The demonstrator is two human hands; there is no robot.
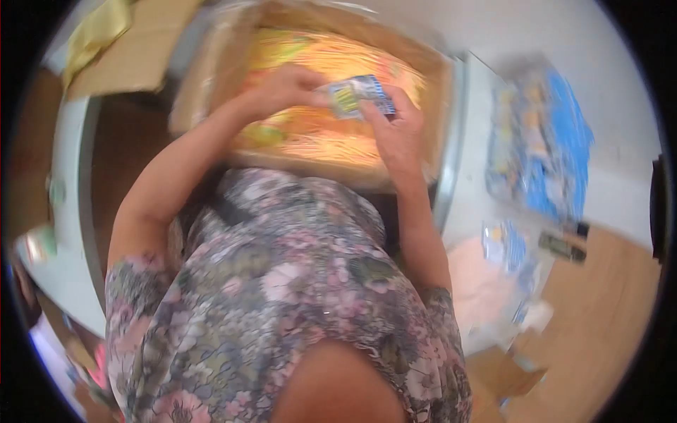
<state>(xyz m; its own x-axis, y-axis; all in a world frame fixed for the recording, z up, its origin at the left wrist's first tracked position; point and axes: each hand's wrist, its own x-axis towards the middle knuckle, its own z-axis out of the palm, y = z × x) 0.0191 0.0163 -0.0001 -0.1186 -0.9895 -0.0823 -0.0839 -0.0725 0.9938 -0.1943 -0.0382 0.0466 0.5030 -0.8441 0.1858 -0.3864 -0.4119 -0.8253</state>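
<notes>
A small blue, white and yellowish packet [350, 99] is up in front of me, over a cardboard box. My right hand [399, 125] pinches its right side, thumb on the face towards me. At its left edge my left hand [297, 86] is closed, fingertips pressed on the packet. Beneath both hands, the open cardboard box [438, 106] holds many flat orange and yellow packets [331, 144], smeared by motion. A clear plastic liner shows along the box's rim.
To the right, a pile of blue and clear packets [539, 141] lies on a white table [474, 127]. Below it are a bag with pinkish contents [483, 282] and a dark small device [562, 247]. A cardboard flap [151, 53] with yellow cloth [99, 35] is at upper left.
</notes>
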